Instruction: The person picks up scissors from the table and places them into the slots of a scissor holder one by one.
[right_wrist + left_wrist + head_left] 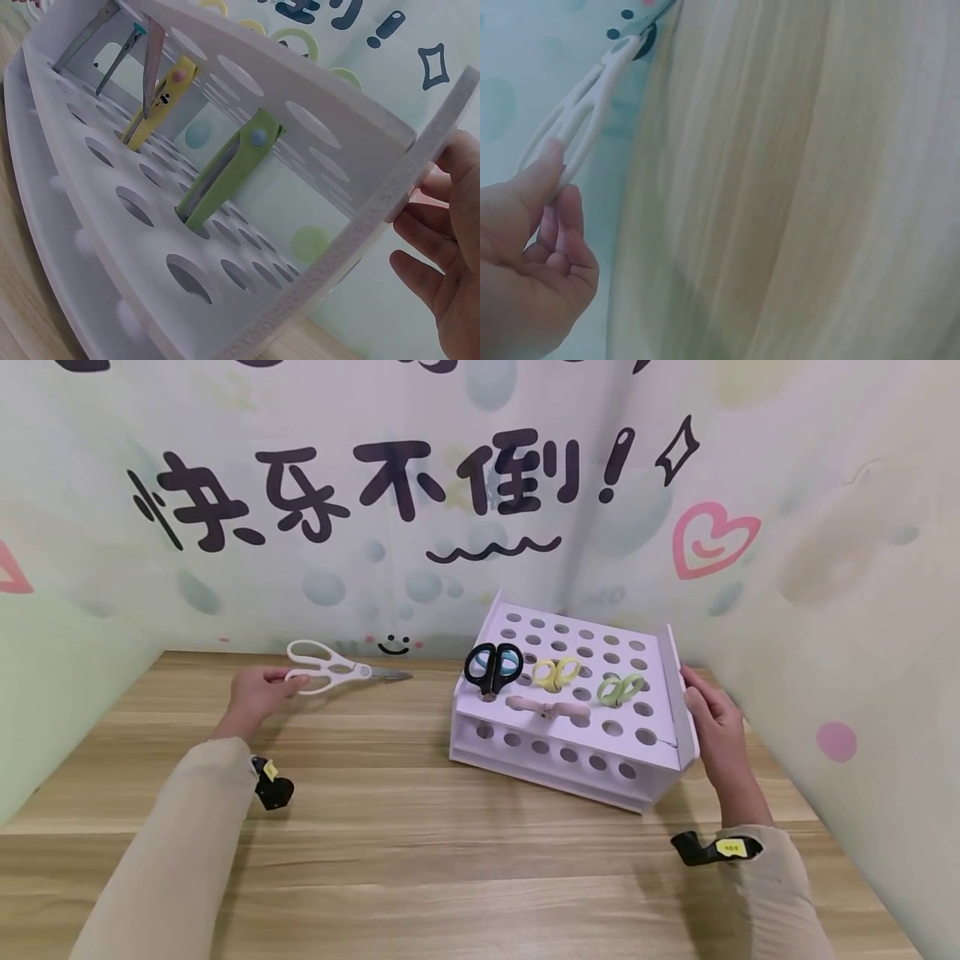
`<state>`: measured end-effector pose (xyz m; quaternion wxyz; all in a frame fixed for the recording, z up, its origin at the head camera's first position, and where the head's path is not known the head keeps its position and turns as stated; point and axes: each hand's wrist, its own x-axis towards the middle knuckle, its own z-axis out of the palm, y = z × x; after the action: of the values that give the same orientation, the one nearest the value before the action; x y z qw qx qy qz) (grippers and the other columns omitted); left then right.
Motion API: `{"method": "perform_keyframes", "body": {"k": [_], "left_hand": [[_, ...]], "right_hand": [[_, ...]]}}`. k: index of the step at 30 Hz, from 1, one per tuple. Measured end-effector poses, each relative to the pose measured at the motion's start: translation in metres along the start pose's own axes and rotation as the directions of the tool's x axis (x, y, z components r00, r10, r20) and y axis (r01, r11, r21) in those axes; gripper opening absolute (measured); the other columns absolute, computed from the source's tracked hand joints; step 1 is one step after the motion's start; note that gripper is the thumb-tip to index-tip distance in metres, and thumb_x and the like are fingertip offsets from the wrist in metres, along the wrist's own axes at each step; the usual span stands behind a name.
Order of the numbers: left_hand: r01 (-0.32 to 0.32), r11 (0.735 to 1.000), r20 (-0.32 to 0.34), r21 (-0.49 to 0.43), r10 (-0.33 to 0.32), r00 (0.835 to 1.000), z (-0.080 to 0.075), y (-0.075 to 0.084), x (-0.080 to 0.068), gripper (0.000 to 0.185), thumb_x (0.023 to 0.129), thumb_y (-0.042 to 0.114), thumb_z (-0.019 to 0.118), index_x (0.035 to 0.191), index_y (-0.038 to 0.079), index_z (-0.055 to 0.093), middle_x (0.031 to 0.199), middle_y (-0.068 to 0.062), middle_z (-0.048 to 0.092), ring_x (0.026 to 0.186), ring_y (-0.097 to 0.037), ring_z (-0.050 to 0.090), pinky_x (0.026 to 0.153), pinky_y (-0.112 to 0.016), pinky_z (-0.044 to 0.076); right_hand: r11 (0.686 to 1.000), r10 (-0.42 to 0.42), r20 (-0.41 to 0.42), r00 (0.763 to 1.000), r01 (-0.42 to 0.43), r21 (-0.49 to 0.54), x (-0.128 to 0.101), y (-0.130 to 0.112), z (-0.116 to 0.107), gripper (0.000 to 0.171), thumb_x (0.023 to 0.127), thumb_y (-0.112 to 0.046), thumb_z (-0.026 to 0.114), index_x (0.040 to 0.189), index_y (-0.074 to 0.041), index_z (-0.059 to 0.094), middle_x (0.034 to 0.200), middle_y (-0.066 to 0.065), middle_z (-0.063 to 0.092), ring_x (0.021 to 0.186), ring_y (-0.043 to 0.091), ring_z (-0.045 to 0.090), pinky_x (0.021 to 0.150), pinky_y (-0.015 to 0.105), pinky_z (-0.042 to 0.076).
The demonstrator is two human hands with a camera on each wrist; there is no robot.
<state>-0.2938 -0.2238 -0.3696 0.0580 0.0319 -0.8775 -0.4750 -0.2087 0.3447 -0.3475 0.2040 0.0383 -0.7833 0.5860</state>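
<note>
My left hand point(257, 695) pinches one handle loop of the white-handled scissors point(330, 670) between thumb and fingers. Their metal blades point right, near the table's back edge; in the left wrist view the thumb lies on the loop. My right hand point(716, 718) touches the outer side of the white rack's right panel, with fingers slightly bent. The white rack point(540, 753) has rows of round holes. In it stand black scissors point(492, 670) with light-blue handles behind them, yellow scissors point(557, 673), pink scissors point(547, 707) and green scissors point(621, 690), handles up.
A wooden table point(420, 877) lies under both arms. A pale printed curtain point(420, 602) with dark lettering closes off the back, and another hangs along the right. Each wrist wears a small black camera. The rack stands angled on the table's right half.
</note>
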Motion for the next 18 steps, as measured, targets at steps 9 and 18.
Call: {"method": "perform_keyframes", "body": {"k": [9,18], "left_hand": [[-0.022,1.0,-0.044,0.022,0.023,0.999,-0.002,0.018,0.001,0.047,0.086,0.035,0.063,0.109,-0.007,0.063,0.074,0.009,0.062,0.063,0.005,0.052,0.06,-0.017,0.042],[-0.071,0.997,-0.053,-0.006,0.07,0.996,0.0,0.039,0.001,0.047,0.084,0.036,0.065,0.107,-0.005,0.065,0.078,0.006,0.06,0.07,-0.007,0.051,0.059,-0.018,0.043]], "right_hand": [[0.999,-0.022,-0.006,1.0,0.022,0.035,0.0,0.002,0.0,0.041,0.096,-0.022,0.049,0.135,-0.01,0.046,0.128,-0.008,0.048,0.112,0.005,0.044,0.08,0.008,0.04],[0.999,-0.006,-0.018,1.0,0.006,0.048,-0.001,0.0,0.002,0.042,0.096,-0.02,0.049,0.135,-0.006,0.045,0.127,-0.009,0.048,0.112,0.006,0.043,0.081,0.008,0.039]]}}
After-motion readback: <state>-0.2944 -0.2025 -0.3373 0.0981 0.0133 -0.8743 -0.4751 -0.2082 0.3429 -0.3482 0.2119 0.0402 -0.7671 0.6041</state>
